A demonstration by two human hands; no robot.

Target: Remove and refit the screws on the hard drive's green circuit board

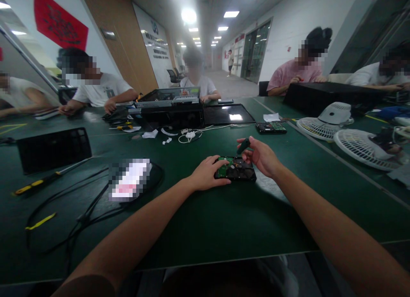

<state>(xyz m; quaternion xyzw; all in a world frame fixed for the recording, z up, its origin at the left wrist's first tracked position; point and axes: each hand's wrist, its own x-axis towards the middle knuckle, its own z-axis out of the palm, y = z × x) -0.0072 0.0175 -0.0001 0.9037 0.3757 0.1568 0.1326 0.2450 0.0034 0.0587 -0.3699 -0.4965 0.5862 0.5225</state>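
Note:
A hard drive (pixel 237 174) with a green circuit board on its upper face lies flat on the table ahead of me. My left hand (pixel 206 173) grips it from the left side, thumb along the near edge and fingers over the far edge and board. Above the drive's right half, my right hand (pixel 261 156) pinches a short screwdriver (pixel 244 146) with a dark handle, held at a tilt. Its tip points down toward the drive; whether it touches a screw is too small to tell.
Beyond the drive are a second hard drive (pixel 271 127), an opened computer case (pixel 169 111) and a black panel (pixel 229 113). White fan parts (pixel 320 124) lie right. Left are a lanyard (pixel 86 220), a yellow-black screwdriver (pixel 40 184) and a dark panel (pixel 54 149). Several people sit around the table.

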